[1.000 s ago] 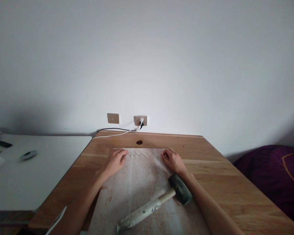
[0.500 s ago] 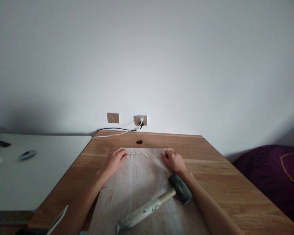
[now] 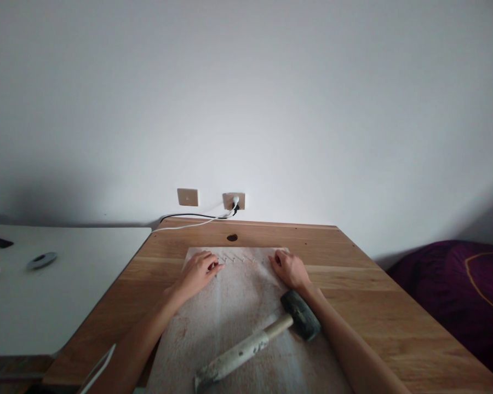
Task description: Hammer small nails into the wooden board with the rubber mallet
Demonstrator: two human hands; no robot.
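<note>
A pale, whitish wooden board (image 3: pixel 230 306) lies on the wooden table, with a row of several small nails (image 3: pixel 243 259) standing up near its far edge. My left hand (image 3: pixel 200 272) is over the board's far left part, thumb and fingers drawn together beside the leftmost nails. What those fingertips hold, if anything, is too small to make out. At the far right corner, my right hand (image 3: pixel 291 269) rests with curled fingers whose contents are hidden. A mallet (image 3: pixel 299 314) with a black head and worn pale handle lies across the board, its head near my right forearm.
The wooden table (image 3: pixel 378 306) backs onto a white wall, where cables run from a socket (image 3: pixel 234 201). A white table (image 3: pixel 86 284) on the left bears a computer mouse (image 3: pixel 42 260) and other items. Purple fabric (image 3: pixel 443 284) bulges at the right.
My left hand has shifted slightly right and nearer to me from the board's far left corner, its thumb and fingers now more bent. My right hand and the mallet stay put on the board.
</note>
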